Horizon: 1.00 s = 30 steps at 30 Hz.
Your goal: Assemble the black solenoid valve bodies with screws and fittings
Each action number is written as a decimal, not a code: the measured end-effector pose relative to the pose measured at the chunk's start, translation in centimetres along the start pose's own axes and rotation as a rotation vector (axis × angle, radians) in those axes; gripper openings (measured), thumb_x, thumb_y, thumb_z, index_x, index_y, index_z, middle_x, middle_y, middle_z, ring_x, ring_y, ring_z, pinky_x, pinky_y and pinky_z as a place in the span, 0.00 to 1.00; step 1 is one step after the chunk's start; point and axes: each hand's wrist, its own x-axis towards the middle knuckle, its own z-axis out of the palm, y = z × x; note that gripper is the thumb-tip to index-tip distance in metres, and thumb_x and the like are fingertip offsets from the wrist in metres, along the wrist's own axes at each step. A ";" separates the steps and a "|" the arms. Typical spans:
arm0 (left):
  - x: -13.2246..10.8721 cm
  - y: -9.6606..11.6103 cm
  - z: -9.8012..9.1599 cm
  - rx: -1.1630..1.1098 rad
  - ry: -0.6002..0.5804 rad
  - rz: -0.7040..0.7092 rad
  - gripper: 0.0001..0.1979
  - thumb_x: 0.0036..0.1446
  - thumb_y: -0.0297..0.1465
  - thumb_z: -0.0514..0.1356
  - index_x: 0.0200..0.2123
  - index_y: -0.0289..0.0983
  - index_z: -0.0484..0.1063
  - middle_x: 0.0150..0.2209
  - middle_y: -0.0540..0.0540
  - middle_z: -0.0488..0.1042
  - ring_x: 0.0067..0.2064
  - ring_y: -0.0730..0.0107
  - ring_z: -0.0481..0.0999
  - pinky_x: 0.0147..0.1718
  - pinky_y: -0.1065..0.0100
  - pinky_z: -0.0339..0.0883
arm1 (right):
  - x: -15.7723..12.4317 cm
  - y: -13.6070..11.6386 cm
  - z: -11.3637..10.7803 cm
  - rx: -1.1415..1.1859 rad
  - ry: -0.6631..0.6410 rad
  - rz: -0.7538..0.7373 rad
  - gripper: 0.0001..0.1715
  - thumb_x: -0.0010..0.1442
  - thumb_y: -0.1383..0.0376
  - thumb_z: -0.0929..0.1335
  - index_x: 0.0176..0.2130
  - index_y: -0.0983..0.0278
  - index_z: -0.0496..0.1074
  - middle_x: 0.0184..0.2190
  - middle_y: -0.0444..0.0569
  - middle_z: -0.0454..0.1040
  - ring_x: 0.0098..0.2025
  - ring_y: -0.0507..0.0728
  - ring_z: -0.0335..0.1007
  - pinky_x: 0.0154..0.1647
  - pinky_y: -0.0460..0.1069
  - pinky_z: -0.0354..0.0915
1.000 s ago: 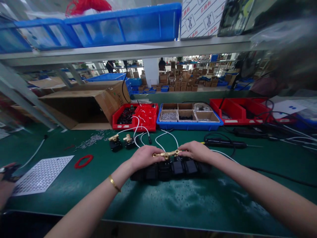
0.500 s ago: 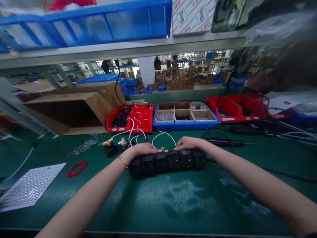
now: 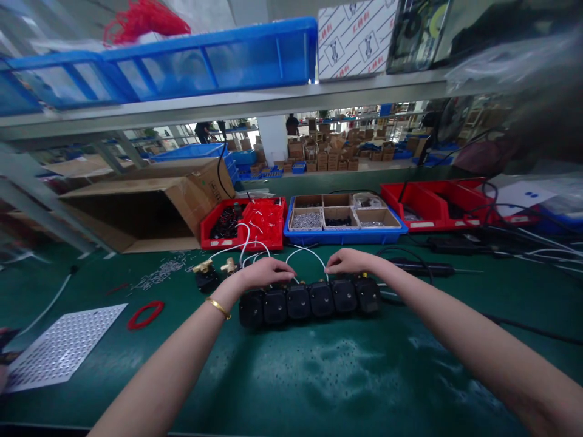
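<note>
A row of several black box-shaped units (image 3: 298,302) stands side by side on the green table, with bits of brass fitting behind their top edges. Behind it, a thin white cable (image 3: 306,248) arches up between my two hands. My right hand (image 3: 350,262) pinches the cable's right side just above the row. My left hand (image 3: 269,271), below a gold bangle, has its fingers together at the cable's left end; the fingertips' exact grip is small and partly hidden. Left of that hand sit a black unit with a brass fitting (image 3: 203,267) and another brass fitting (image 3: 229,266).
Red bins (image 3: 266,226) and a blue tray (image 3: 346,235) of small parts line the back, beside a cardboard box (image 3: 182,209). A screwdriver-like tool (image 3: 421,267) lies right. A perforated white sheet (image 3: 68,346) and red coil (image 3: 146,315) lie left. Another person's hand (image 3: 3,364) shows at the left edge.
Both hands have risen slightly off the back of the row, exposing more of the white cable. At the left edge another person's hand has come into view. The view has tilted slightly upward.
</note>
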 end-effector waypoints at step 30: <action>-7.6 -0.3 4.2 -0.302 0.205 0.012 0.16 0.62 0.42 0.64 0.51 0.46 0.81 0.53 0.49 0.81 0.56 0.59 0.78 0.59 0.60 0.68 | -9.0 1.9 7.6 0.346 0.629 -0.236 0.14 0.64 0.54 0.71 0.43 0.57 0.83 0.44 0.48 0.82 0.48 0.60 0.78 0.53 0.55 0.70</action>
